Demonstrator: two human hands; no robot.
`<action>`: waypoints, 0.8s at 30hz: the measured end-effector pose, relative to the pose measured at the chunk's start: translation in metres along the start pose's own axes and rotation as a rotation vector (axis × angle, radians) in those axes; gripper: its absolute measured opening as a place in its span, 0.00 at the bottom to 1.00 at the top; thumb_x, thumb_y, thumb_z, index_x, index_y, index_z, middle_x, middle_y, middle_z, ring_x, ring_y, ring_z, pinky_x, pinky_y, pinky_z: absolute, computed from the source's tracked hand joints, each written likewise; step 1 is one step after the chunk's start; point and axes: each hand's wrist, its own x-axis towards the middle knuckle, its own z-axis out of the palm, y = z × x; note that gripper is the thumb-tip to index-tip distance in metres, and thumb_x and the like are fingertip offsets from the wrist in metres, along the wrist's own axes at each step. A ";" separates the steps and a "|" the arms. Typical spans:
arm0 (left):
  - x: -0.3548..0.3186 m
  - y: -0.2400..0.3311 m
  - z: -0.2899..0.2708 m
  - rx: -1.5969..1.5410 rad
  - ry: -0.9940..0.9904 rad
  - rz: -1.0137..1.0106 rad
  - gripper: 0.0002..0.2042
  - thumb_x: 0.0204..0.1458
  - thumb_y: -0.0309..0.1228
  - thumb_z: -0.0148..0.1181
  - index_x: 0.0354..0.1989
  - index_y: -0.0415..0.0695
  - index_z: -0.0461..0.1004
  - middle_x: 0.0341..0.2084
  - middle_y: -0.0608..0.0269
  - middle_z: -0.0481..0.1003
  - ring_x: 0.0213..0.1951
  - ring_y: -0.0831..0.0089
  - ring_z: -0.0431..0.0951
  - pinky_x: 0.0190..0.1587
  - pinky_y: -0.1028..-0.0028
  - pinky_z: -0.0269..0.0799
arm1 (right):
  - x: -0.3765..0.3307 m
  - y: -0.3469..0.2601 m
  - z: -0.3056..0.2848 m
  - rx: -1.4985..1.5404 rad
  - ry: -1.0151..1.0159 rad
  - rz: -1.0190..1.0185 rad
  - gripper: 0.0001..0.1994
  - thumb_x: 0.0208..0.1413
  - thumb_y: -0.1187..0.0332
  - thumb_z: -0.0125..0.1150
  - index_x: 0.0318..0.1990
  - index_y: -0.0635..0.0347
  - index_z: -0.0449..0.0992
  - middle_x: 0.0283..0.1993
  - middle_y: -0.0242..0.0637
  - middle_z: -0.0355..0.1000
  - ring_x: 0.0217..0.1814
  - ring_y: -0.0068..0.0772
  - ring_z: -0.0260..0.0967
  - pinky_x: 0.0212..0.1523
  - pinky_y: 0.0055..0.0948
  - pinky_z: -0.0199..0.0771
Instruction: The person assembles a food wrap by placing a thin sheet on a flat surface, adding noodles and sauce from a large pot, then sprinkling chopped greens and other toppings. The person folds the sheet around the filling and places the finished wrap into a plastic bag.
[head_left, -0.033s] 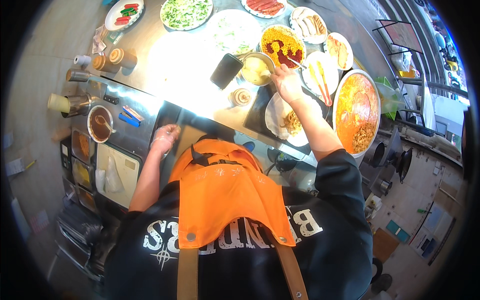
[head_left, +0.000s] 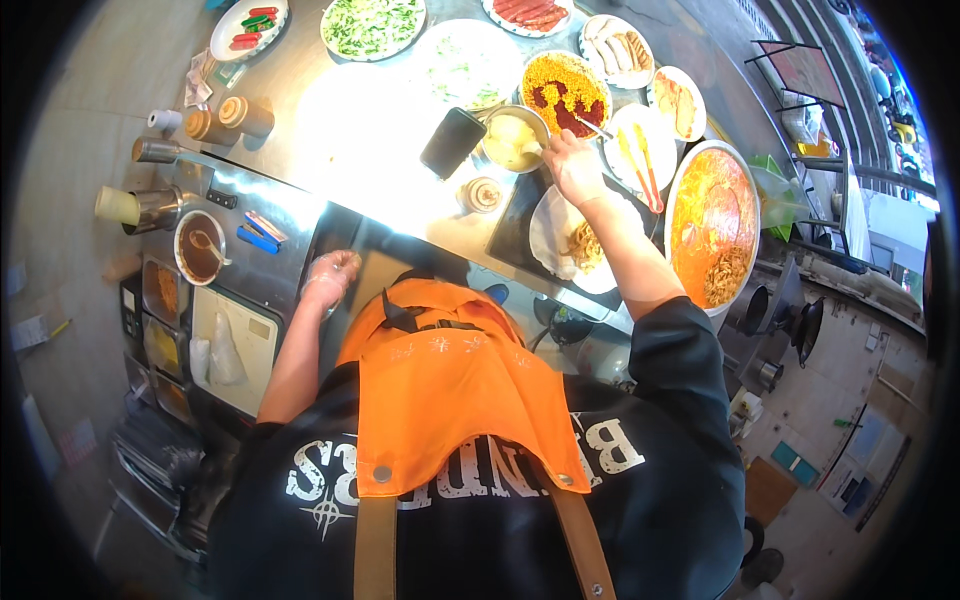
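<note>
Left hand (head_left: 332, 277) is resting curled and gloved on the counter edge (head_left: 300, 215) at about 9 o'clock from the orange apron (head_left: 450, 400), gripping nothing that shows. At its 9 o'clock a sauce pot (head_left: 199, 247) is sitting with a spoon in it, blue clips (head_left: 257, 234) lying between pot and hand. At its 7 o'clock a white board (head_left: 235, 345) is lying by the metal trays (head_left: 160, 300). The bright counter patch above the hand is giving open room toward 12 o'clock, up to the black phone (head_left: 452, 142).

Moving right: a small round lid (head_left: 482, 193) is sitting at the phone's 5 o'clock, a steel bowl (head_left: 512, 138) of pale yellow stuff just beside the phone at 3 o'clock.

Right hand (head_left: 573, 165) is reaching out at the bowl's 3 o'clock, fingers closed on a thin utensil (head_left: 595, 127) whose tip is over the corn plate (head_left: 566, 92). A noodle plate (head_left: 575, 245) is lying under the forearm at 6 o'clock. At the hand's 3 o'clock a white plate with chopsticks (head_left: 640, 160) is crowding close, and the big red pan (head_left: 712, 225) is filling the right counter edge. Dishes are packing the far rim, so room there is tight.
</note>
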 end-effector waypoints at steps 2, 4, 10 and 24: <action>-0.001 -0.004 0.002 0.015 0.024 0.065 0.17 0.65 0.40 0.65 0.54 0.39 0.82 0.33 0.64 0.82 0.33 0.77 0.76 0.38 0.71 0.74 | 0.001 0.004 0.003 0.025 -0.072 -0.006 0.02 0.49 0.71 0.65 0.29 0.53 0.83 0.32 0.35 0.72 0.43 0.40 0.72 0.41 0.39 0.77; -0.001 -0.005 0.005 0.017 0.032 0.091 0.17 0.65 0.39 0.65 0.53 0.38 0.82 0.33 0.63 0.82 0.33 0.76 0.76 0.38 0.71 0.74 | 0.000 0.008 0.005 0.063 -0.123 0.020 0.03 0.48 0.71 0.67 0.30 0.53 0.84 0.32 0.36 0.72 0.42 0.41 0.72 0.42 0.39 0.77; 0.002 -0.002 0.011 0.003 0.026 0.081 0.17 0.65 0.39 0.65 0.54 0.37 0.82 0.36 0.60 0.83 0.35 0.74 0.79 0.42 0.69 0.76 | -0.011 0.018 0.005 0.286 -0.175 0.285 0.07 0.51 0.67 0.76 0.38 0.55 0.89 0.36 0.39 0.80 0.45 0.44 0.78 0.47 0.40 0.79; 0.015 -0.016 0.020 0.100 0.071 0.156 0.18 0.64 0.39 0.67 0.54 0.39 0.83 0.42 0.52 0.86 0.40 0.67 0.85 0.47 0.65 0.79 | -0.034 -0.005 0.040 1.002 -0.099 0.897 0.07 0.57 0.70 0.77 0.42 0.61 0.90 0.37 0.33 0.84 0.36 0.22 0.76 0.41 0.26 0.76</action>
